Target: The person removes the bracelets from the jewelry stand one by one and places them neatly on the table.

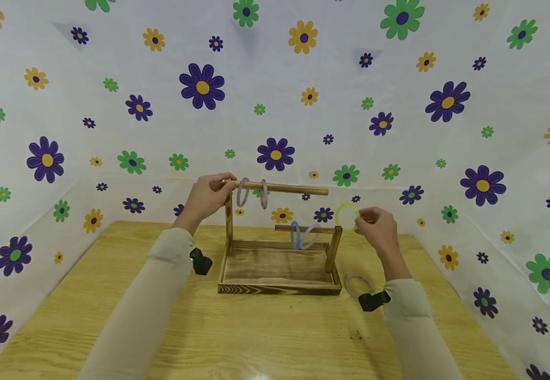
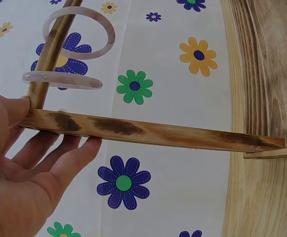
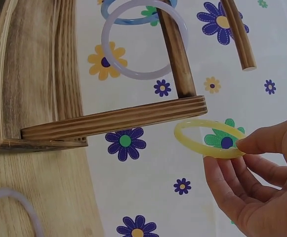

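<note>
A wooden bangle stand [image 1: 279, 290] has a tray base and two posts, each with a horizontal bar. My left hand [image 1: 206, 198] grips the top of the taller left post, thumb on one side and fingers on the other. Two greyish-pink bangles, one nearer the post [image 2: 84, 84] and one farther along [image 2: 109, 44], hang on the upper bar [image 1: 298, 188]. In my right hand [image 1: 380, 229], a yellow bangle [image 3: 202, 149] is pinched between thumb and fingers, just right of the shorter post [image 3: 133, 114]. Blue [image 3: 128, 21] and lilac [image 3: 105, 42] bangles hang on the lower bar.
Another pale bangle [image 3: 7, 191] lies on the wooden table [image 1: 237, 338], to the right of the stand. A white flowered cloth [image 1: 275, 105] hangs behind and along both sides. The upper bar's right end is free, as is the lower bar's left end.
</note>
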Motion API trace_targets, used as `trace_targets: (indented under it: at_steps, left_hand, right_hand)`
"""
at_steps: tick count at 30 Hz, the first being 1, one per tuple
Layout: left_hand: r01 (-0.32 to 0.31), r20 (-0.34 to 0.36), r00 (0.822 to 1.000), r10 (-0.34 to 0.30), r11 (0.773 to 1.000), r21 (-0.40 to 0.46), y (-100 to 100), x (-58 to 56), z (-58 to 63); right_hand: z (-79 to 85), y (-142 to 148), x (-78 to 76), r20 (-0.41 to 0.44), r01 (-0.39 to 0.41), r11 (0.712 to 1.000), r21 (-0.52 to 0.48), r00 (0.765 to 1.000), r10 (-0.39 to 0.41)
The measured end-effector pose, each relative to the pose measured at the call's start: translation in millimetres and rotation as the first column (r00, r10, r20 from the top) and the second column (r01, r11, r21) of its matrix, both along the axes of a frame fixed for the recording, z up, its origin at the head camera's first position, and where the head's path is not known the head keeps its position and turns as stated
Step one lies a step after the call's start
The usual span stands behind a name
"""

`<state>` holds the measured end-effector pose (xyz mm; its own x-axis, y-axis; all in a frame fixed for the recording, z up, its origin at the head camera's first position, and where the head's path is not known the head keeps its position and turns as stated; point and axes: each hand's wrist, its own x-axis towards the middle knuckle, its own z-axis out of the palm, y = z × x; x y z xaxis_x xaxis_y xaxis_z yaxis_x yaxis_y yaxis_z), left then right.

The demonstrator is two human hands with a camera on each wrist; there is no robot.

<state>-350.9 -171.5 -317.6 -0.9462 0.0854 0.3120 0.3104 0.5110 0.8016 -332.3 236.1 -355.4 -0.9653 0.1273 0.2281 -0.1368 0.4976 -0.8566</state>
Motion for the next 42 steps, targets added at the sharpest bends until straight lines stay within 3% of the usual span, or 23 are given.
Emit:
trace_targets:
  at_steps: [23, 42]
  left_hand:
    - [-0.004, 0.008, 1.000, 0.004, 1.000, -0.011, -2, -2.8, -2.9]
    - [0.011, -0.007, 1.000, -0.011, 1.000, -0.003, -1, -3.2, -2.8]
  right_hand:
    - [-11.2, 12, -1.2, 0.045, 0.005, 0.998, 0.055, 0.999, -0.007]
    - [-35.2, 33, -0.6, 0.108, 0.002, 0.992, 0.125, 0.994, -0.015]
